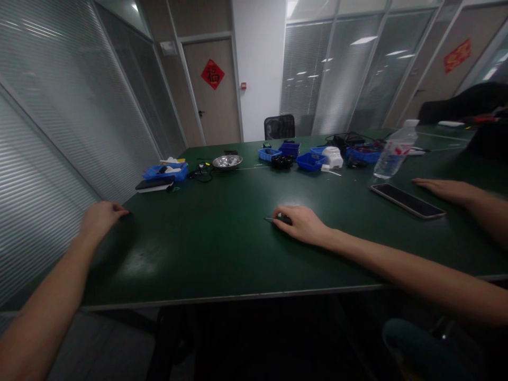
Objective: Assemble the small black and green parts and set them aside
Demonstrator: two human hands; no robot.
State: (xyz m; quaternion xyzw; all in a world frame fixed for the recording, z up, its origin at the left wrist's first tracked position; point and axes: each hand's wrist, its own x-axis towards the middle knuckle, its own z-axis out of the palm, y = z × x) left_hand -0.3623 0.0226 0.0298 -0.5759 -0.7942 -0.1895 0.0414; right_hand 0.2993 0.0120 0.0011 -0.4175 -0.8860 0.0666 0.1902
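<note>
My right hand rests on the green table, its fingers curled around a small screwdriver. The thin metal shaft points left, and the dark handle is partly covered by the fingers. Over at the table's left side, my left hand has its fingertips pinched together on a small dark piece, too small and blurred to name. The two hands are far apart.
Another person's hand lies flat at the right, beside a phone and a water bottle. Farther back are a metal bowl, blue bins, a white device, cables and a dark notebook.
</note>
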